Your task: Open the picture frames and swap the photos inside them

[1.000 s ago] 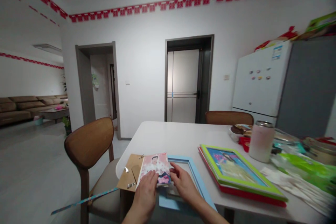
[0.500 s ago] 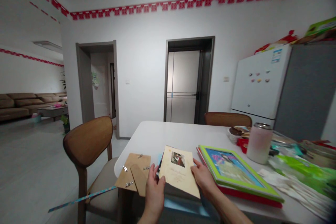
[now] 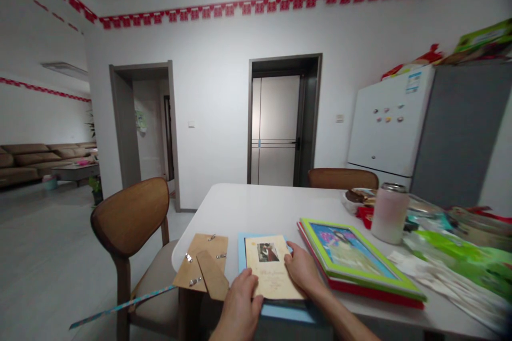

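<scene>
A cream printed sheet (image 3: 276,274) with a small photo near its top lies over a light blue picture frame (image 3: 242,253), whose left and lower borders show. My left hand (image 3: 242,298) is closed at the sheet's lower left edge, fingers bent on it and thumb along the bottom. At the right edge my right hand (image 3: 304,272) grips the sheet, its fingertips partly hidden. Left of the frame rests a brown backing board (image 3: 196,256) with metal clips and a fold-out stand. To the right, a green picture frame (image 3: 352,253) holding a picture lies on a red frame (image 3: 376,295).
On the white table's (image 3: 248,202) right side stand a pink and white bottle (image 3: 391,213), a green plastic packet (image 3: 444,248) and white cloth gloves (image 3: 432,277). A wooden chair (image 3: 134,218) is at the left, another chair (image 3: 342,178) behind. A patterned strip (image 3: 120,306) juts past the table edge.
The sheet has gone from raised and tilted to lying down over the blue frame. Both hands came down with it, the left sliding to the lower left corner. The view shifted slightly.
</scene>
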Demonstrator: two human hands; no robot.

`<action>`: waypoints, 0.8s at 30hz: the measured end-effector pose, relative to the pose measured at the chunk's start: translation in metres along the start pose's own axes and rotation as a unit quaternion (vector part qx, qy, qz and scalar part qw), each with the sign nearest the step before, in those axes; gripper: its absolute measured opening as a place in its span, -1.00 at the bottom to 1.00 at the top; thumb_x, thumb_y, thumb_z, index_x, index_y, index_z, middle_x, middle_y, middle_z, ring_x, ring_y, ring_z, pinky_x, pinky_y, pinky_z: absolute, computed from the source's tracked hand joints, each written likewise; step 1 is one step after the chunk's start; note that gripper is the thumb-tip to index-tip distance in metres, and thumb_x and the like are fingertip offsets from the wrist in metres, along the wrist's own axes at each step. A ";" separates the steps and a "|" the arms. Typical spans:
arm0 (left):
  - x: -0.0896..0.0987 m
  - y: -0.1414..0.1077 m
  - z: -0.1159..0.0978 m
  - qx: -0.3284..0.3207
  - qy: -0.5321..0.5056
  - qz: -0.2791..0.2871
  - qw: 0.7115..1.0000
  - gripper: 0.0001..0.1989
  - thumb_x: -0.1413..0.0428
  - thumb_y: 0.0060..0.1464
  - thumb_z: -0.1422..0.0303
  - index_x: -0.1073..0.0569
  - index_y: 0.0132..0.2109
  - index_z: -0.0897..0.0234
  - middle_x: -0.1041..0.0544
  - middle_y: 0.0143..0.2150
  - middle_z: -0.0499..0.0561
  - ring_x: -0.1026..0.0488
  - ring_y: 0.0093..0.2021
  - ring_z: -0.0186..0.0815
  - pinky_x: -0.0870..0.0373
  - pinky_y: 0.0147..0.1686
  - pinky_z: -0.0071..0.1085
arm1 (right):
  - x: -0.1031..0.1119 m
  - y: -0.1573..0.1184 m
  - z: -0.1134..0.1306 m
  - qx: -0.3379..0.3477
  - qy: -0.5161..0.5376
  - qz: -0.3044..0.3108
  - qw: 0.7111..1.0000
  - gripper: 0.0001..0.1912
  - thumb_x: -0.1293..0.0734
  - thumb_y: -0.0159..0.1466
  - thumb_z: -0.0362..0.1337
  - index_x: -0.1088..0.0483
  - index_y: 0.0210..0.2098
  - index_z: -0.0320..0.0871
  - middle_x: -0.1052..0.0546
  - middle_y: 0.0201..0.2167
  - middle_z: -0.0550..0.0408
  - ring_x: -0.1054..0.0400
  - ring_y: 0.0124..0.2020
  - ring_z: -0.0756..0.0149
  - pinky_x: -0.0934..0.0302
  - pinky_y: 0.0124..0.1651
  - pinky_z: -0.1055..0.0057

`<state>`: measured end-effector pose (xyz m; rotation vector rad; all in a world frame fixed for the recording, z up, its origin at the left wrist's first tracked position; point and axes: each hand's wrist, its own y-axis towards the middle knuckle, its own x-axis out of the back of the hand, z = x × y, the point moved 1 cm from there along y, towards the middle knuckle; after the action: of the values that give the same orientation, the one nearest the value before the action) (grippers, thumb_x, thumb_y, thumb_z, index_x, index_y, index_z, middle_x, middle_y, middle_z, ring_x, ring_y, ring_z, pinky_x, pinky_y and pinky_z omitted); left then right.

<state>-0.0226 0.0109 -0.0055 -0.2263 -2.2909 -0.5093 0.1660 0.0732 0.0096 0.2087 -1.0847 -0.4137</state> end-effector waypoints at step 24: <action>0.093 -0.008 0.101 0.122 0.152 -0.043 0.980 -0.38 -0.03 -0.38 0.49 -0.27 -0.01 0.38 -0.19 0.12 0.14 -0.07 0.13 -0.23 0.04 0.08 -0.41 | -0.036 -0.060 0.138 0.209 0.027 0.120 0.970 -0.57 -0.24 -0.02 -0.05 -0.35 -0.20 -0.13 -0.43 -0.27 -0.07 -0.24 -0.21 0.09 -0.04 -0.15 0.20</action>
<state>-0.1552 0.0470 -0.0038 0.0694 -2.0433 -0.2791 0.0157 0.0394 0.0224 0.4519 -1.1204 0.0427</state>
